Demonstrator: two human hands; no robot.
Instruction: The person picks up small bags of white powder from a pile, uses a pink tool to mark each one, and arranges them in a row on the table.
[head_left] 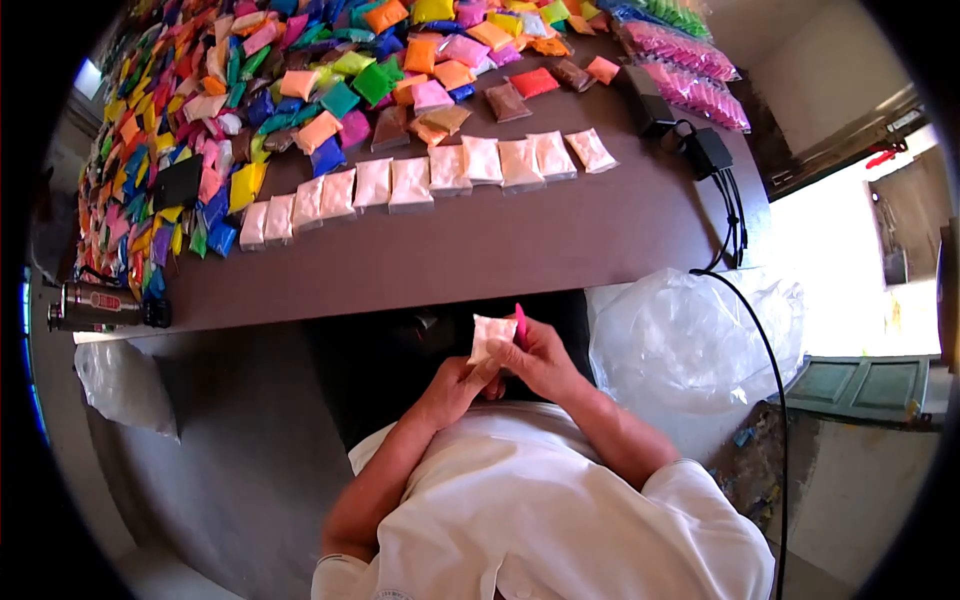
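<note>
A small pale pink packet (490, 337) is held upright over my lap, in front of the table edge. My left hand (462, 385) is closed on its lower part, the thumb against the packet's front. My right hand (538, 362) grips the packet's right side with its thumb, and a bright pink pointed object (521, 322) sticks up from between its fingers. Beyond both hands, a slanting row of several pale pink packets (410, 182) lies on the brown table (400, 262).
Many colourful packets (375, 83) are heaped across the table's left and back. A metal flask (100, 304) lies at the left edge. Black boxes with cables (708, 152) stand at the right, one cable hanging down past a clear plastic bag (690, 340).
</note>
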